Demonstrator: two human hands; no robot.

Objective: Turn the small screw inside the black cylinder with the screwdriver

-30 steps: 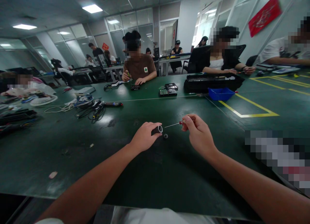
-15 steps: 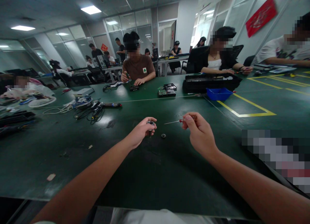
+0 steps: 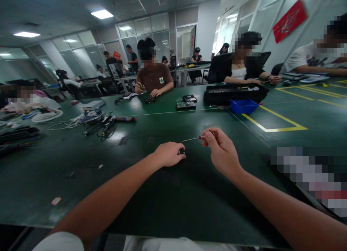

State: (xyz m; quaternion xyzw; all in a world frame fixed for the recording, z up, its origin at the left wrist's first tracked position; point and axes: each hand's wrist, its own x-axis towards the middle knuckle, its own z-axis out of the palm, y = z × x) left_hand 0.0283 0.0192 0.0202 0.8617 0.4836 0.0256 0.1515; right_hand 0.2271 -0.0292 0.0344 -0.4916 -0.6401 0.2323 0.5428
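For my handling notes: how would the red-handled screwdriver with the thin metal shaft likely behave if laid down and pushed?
The red-handled screwdriver is probably stiff: its thin shaft juts straight from the right hand. It seems light, since one hand holds it up. On the glossy green tabletop it might slide; rolling is unclear, its handle mostly hidden.

A blue bin [image 3: 244,107] stands before a black casing [image 3: 217,97].

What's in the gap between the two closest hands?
In the head view, the screwdriver in the right hand points its thin shaft toward the left hand, over green tabletop.
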